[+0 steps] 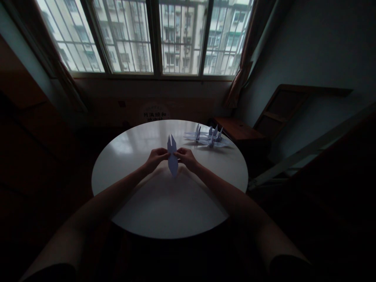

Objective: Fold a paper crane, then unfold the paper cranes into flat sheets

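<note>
A narrow folded piece of pale blue paper (172, 158), with two points at its top and one at the bottom, is held upright above the round white table (141, 192). My left hand (156, 157) pinches its left side. My right hand (186, 157) pinches its right side. Both hands are closed on the paper at its middle.
Several finished pale blue paper cranes (208, 137) stand at the table's far right. A wooden bench or low desk (237, 130) and a leaning wooden frame (282, 107) are beyond the table on the right. A barred window (152, 35) fills the far wall.
</note>
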Available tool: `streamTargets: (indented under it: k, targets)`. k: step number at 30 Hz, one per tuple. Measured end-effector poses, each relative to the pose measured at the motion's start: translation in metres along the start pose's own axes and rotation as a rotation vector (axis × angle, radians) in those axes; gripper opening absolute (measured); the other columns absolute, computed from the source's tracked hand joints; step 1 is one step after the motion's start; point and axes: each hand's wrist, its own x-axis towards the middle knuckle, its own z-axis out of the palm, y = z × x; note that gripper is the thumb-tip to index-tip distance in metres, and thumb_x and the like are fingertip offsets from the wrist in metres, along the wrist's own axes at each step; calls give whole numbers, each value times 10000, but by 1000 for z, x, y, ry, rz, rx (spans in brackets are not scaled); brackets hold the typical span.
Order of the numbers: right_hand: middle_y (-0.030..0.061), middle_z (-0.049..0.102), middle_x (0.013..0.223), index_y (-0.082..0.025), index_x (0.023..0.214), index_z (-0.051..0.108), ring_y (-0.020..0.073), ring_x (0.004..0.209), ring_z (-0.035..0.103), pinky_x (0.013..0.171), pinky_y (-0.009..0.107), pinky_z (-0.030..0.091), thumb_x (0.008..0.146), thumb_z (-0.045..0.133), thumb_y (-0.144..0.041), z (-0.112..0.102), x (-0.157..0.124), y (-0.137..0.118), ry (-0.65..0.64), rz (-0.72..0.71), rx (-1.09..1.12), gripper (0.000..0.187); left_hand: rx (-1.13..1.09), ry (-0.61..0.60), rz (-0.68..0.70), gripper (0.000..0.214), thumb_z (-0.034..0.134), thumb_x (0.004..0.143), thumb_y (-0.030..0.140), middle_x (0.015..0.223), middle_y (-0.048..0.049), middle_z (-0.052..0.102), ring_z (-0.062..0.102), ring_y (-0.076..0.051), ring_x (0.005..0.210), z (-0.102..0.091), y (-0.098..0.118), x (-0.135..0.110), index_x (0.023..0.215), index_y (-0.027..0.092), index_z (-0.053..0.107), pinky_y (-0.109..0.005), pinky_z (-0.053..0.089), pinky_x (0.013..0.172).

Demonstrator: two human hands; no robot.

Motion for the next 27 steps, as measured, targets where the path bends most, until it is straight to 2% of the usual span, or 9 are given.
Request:
streamTargets:
  k: [2,4,7,11,14,16,19,23,27]
  targets:
    - [-11,636,666,-159,673,538,132,625,623,599,289,520,486,867,-453,0,-1,-1,-9,30,33,478,-49,-6,-17,438,880,547,371,735,-60,705,659,-170,681,-1,0,0,807,94,663,-332,524,718]
    - [-6,652,691,-163,703,537,138,637,637,606,293,527,486,878,-425,0,-2,-2,-20,57,61,482,-85,2,-30,535,891,536,327,732,-43,703,662,-166,678,-1,2,-1,957,106,645,-327,521,711]
    - [-23,654,700,-184,818,542,147,638,650,608,299,539,479,899,-356,-1,-3,-2,-39,102,107,521,-111,22,-52,657,894,533,298,698,-13,684,656,-159,655,-1,3,-1,1099,120,612,-324,522,700]
    - [-53,629,656,-207,998,537,154,627,653,640,321,558,508,904,-259,-2,-3,-2,-39,124,165,614,-82,-7,-100,459,878,555,365,709,-56,690,654,-162,666,0,3,-1,855,78,684,-317,519,710]
    - [2,662,684,-157,895,592,149,626,655,651,305,550,584,876,-283,-3,-3,-3,-75,175,136,440,-48,-25,-98,419,867,561,418,688,-64,685,635,-152,640,1,3,-1,738,84,686,-309,510,690]
    - [29,671,674,-135,790,615,132,599,642,589,253,515,626,853,-340,-3,-3,-4,-95,209,65,354,-33,-29,-91,428,864,555,445,680,-55,678,620,-141,622,0,4,-1,713,92,680,-294,498,664]
    - [32,672,647,-133,739,631,115,582,629,509,198,446,637,838,-413,-4,-4,-4,-121,195,-26,362,13,-9,-80,448,846,562,493,653,-34,655,588,-121,588,0,5,-1,690,102,670,-256,461,601]
    - [36,681,642,-131,734,643,121,600,640,518,196,451,620,830,-481,-4,-5,-1,-202,170,-73,413,119,19,-47,472,806,588,555,569,-3,598,516,-97,521,1,7,-2,639,111,657,-224,392,517]
    - [43,674,608,-126,705,657,105,522,601,480,199,426,641,793,-546,-4,-4,2,-245,148,-114,446,154,9,-14,480,794,592,574,558,3,593,499,-96,516,1,9,-3,651,114,676,-215,374,498]
